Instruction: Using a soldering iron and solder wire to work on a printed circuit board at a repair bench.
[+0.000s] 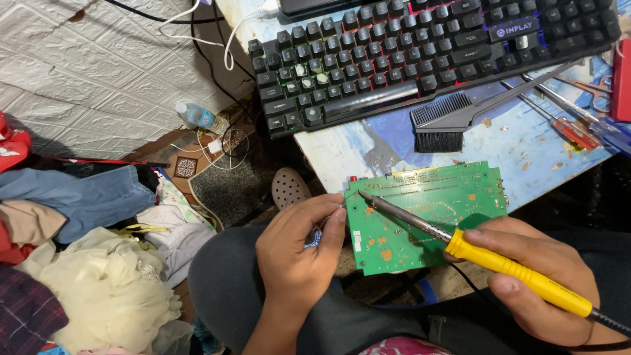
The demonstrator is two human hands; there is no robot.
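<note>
**Soldering tip at the board's upper left corner**

Soldering iron (460,246) in the right hand (539,279), its metal tip resting at the upper left corner of the green circuit board (427,220). That hand is closed around the yellow handle, thumb on top. The iron's long axis runs on a diagonal across the board, handle low and to the right of it, tip pointing up and to the left; a black cord leaves the handle's rear end.

The left hand (299,253) sits just left of the board, fingers curled narrow and pinched by the board's left edge, close to the tip. A thin wire seems to run from those fingers toward the tip, but it is too fine to be sure of. The board itself lies tilted over the person's lap, its top edge at the table's (526,154) near edge.

By my reading, the work is at the heating of one joint on that corner. A next move would call for a steady tip and a fine feed from the left fingers, so neighbouring pads stay untouched.

Beyond the board, on the table, lie a black brush (453,118), screwdrivers (565,125) and a dark keyboard (420,46). Left of the board, on the floor, are piled clothes (85,250) and a water bottle (200,117).
</note>
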